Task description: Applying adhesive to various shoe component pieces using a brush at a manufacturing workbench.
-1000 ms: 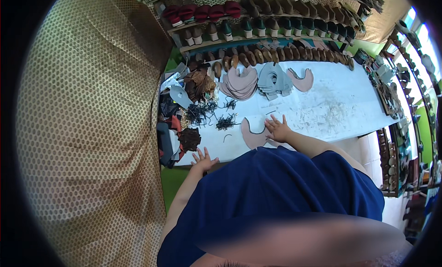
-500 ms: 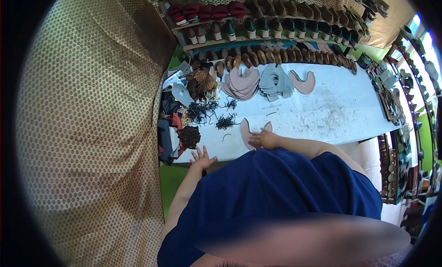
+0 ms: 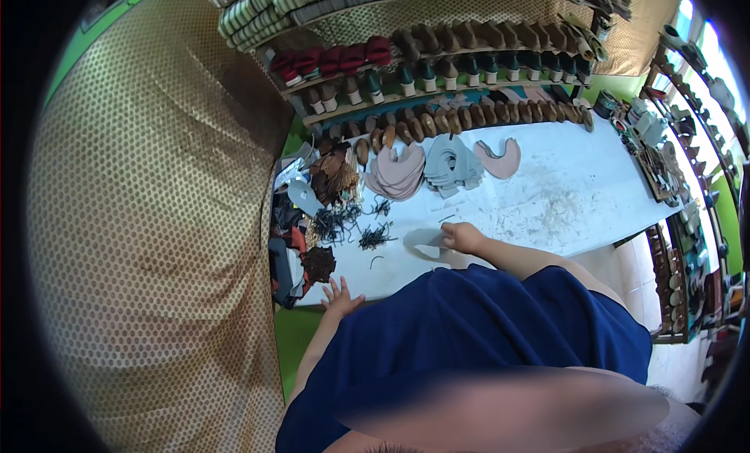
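My right hand [image 3: 462,238] is closed on one end of a U-shaped shoe upper piece [image 3: 430,237] near the table's front edge. That piece looks greyish and blurred, tilted up from the white tabletop [image 3: 500,219]. My left hand [image 3: 341,300] rests at the front edge further left, fingers spread, holding nothing. Between the hands and beyond lie a thin dark strip [image 3: 376,260] and a tangle of black scraps [image 3: 376,236]. Farther back are a stack of pink U-shaped pieces [image 3: 397,176], a stack of grey ones [image 3: 453,168] and a separate pink piece [image 3: 500,160].
Brown shoe lasts [image 3: 461,119] line the table's back, below shelves of shoes [image 3: 449,74]. Brown scraps [image 3: 319,264] and other offcuts crowd the left end. Tools and containers [image 3: 648,152] lie along the right edge. A gold patterned curtain [image 3: 164,203] hangs at left.
My right hand has gone from lying open over the pink U-shaped piece to gripping its end and lifting it; a greyish face now shows. My left hand stays spread at the edge. The view has shifted.
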Demonstrator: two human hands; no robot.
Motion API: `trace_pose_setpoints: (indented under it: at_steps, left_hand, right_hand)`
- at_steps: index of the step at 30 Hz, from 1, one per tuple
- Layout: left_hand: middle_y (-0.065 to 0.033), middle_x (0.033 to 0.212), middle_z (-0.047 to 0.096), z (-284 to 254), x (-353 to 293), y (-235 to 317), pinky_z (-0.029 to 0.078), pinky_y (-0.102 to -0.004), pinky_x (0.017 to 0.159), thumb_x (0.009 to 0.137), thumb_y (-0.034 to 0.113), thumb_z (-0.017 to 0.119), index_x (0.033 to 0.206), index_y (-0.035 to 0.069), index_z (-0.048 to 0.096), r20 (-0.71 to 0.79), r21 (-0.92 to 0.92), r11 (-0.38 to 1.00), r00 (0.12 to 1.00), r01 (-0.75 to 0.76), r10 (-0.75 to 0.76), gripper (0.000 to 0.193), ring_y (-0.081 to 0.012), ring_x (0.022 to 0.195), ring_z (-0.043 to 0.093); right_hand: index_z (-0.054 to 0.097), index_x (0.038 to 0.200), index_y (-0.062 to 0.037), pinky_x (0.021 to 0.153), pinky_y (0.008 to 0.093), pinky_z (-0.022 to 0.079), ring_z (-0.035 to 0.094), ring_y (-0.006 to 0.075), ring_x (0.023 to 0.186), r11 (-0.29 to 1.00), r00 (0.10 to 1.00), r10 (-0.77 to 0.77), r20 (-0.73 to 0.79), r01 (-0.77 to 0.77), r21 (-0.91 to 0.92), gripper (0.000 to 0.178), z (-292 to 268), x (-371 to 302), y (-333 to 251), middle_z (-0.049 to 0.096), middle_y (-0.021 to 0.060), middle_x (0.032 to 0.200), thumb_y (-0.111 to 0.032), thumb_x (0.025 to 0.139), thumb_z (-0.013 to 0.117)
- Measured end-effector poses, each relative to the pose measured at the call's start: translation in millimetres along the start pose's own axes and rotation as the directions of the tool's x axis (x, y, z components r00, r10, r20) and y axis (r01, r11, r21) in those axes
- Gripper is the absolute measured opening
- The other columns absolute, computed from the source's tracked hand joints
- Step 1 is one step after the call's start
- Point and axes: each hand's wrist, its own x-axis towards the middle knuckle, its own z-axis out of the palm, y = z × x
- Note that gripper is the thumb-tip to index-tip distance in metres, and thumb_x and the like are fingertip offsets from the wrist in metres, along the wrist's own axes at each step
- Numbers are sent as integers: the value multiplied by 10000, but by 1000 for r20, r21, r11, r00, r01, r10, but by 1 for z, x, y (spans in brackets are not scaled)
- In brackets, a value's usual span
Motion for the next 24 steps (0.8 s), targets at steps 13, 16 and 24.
trace_pose_setpoints:
  at_steps: [13,16,24]
  left_hand:
    - [-239,1605,-203,40,37,70,-14,-614,1170,670,807,666,1571,139,-113,-114,-155,966,968,206,-225,1365,-451,1468,-207]
    - [-234,1601,-220,37,41,96,-6,-623,1168,635,801,702,1570,156,-124,-70,-144,955,960,259,-271,1404,-465,1461,-215]
    - [-225,1591,-259,43,45,95,16,-654,1153,625,720,778,1558,210,-172,-39,-189,936,950,298,-310,1426,-501,1441,-235]
  right_hand:
    - [740,1075,-143,819,443,536,680,341,882,945,973,183,-141,-213,-246,322,-205,-37,72,723,144,967,-183,814,556]
    - [749,1055,-137,830,439,535,683,337,896,897,931,314,-186,-355,-263,314,-227,-30,118,722,150,981,-187,810,559]
    - [733,1146,-174,879,432,514,660,360,975,895,807,291,-514,-419,-151,359,-265,34,183,705,176,1058,-135,851,533]
